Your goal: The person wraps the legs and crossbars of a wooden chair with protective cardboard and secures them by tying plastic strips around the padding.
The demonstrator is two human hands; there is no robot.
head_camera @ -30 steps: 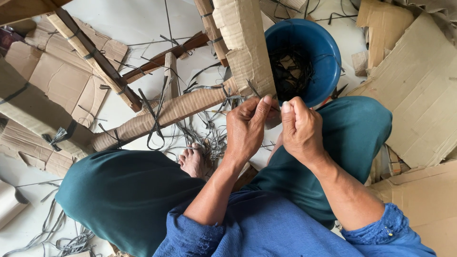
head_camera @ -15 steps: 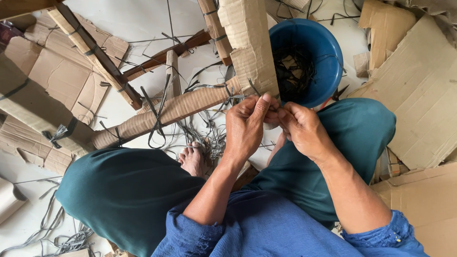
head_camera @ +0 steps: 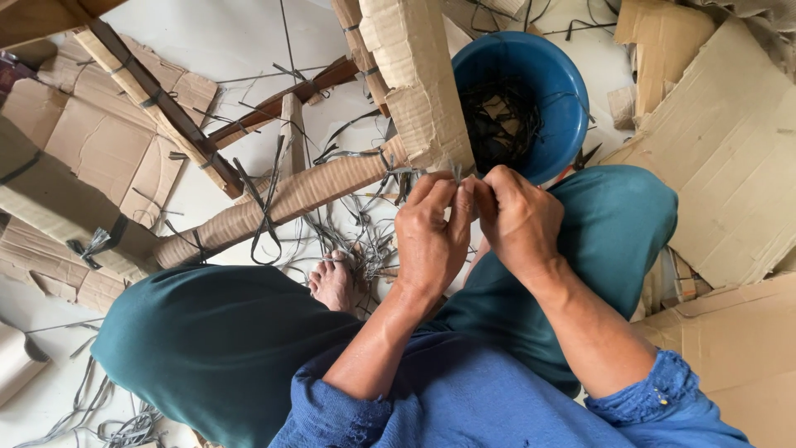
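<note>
I sit cross-legged on the floor in teal trousers and a blue shirt. My left hand [head_camera: 431, 236] and my right hand [head_camera: 518, 220] meet fingertip to fingertip just below the lower end of a folded cardboard piece [head_camera: 419, 79]. Both pinch a thin grey strap [head_camera: 455, 174] that sticks up between the fingers. The strap's length is mostly hidden by the hands. Behind my right hand stands a blue plastic bucket [head_camera: 572, 108] holding dark tangled straps.
A rolled cardboard tube [head_camera: 282, 203] bound with straps lies across the floor. Loose grey straps [head_camera: 356, 241] litter the floor around my bare foot [head_camera: 333, 282]. Flat cardboard sheets [head_camera: 730, 149] lie on the right, and bundled cardboard [head_camera: 75, 207] on the left.
My two hands have come together: the right hand moved left until its fingers touch the left hand's at the strap. The cardboard and bucket stayed put.
</note>
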